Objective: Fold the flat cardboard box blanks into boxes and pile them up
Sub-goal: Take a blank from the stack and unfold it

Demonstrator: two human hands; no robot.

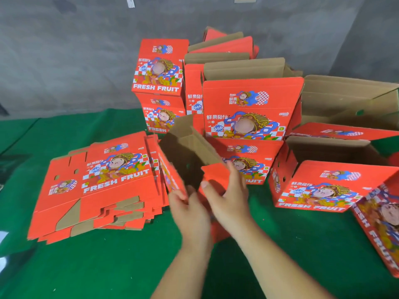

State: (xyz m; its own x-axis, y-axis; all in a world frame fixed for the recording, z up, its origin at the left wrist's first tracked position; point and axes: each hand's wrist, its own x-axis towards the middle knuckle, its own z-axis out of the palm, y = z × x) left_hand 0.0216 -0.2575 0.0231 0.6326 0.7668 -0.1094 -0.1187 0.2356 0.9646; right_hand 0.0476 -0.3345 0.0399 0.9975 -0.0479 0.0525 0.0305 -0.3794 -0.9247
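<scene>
A half-opened red box blank stands in front of me, its brown inside facing up. My left hand grips its lower left red wall. My right hand lies on a red bottom flap, fingers stretched over it and thumb on the near side. A stack of flat red "FRESH FRUIT" blanks lies on the green surface to the left. Folded boxes are piled behind: a stack of two at the back left and a taller pile in the middle.
More folded boxes stand at the right: an open one, one tipped over behind it, and another lying at the right edge. A grey wall backs the green-covered surface.
</scene>
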